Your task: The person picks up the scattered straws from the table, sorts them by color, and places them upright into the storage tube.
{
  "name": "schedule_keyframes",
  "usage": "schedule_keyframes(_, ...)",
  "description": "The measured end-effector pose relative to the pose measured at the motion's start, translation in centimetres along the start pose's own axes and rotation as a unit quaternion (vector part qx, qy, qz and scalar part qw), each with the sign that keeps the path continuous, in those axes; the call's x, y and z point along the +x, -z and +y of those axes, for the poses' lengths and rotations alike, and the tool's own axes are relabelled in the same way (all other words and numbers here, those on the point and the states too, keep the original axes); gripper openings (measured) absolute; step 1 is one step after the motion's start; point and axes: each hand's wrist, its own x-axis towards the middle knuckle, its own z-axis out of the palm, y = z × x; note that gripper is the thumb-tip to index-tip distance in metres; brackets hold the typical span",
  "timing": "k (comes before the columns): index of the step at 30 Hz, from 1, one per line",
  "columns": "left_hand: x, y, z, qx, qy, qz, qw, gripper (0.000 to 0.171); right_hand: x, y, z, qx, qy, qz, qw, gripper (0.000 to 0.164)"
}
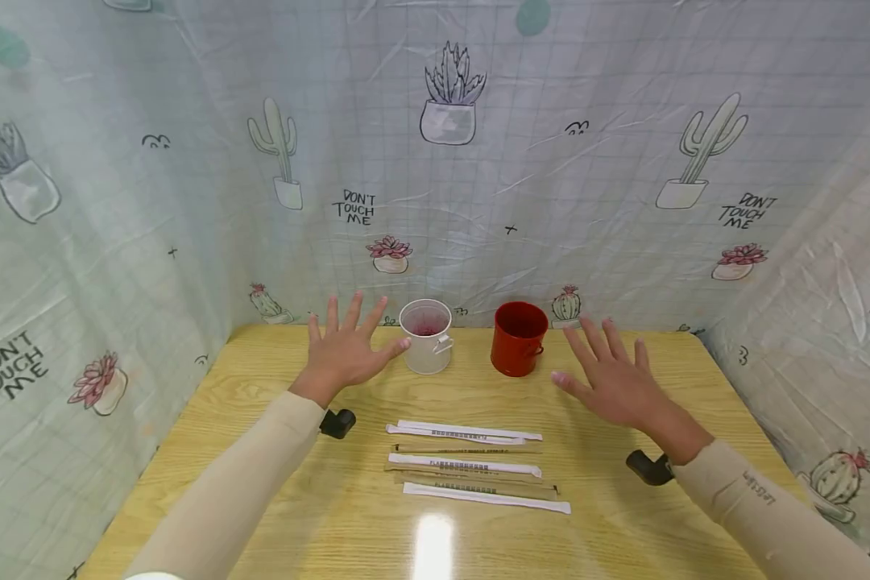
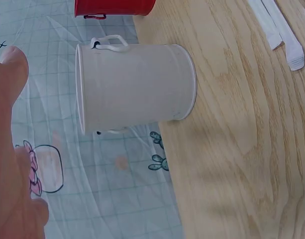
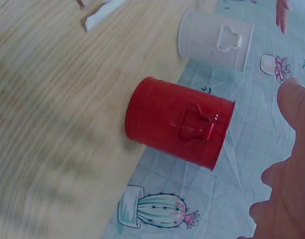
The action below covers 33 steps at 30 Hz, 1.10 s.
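Above the table (image 1: 333, 515), left hand (image 1: 342, 354) and right hand (image 1: 616, 384), both splay-fingered.

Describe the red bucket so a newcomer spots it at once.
On the wooden table, go past the paper packets to the far edge, by the printed sheet. There, between the left hand and right hand, the red bucket stands upright, nearer the right hand. Its glossy red sides set it apart from the white bucket beside it.
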Motion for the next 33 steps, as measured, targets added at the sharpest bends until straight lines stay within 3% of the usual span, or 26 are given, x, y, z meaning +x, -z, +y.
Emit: schedule_keyframes(33, 1.9, -3.5, 0.4, -0.022, -0.014, 0.014, 0.9996, 0.092, -0.2, -4.4, -2.0, 0.014, 0.026, 0.005, 1.0, 0.084)
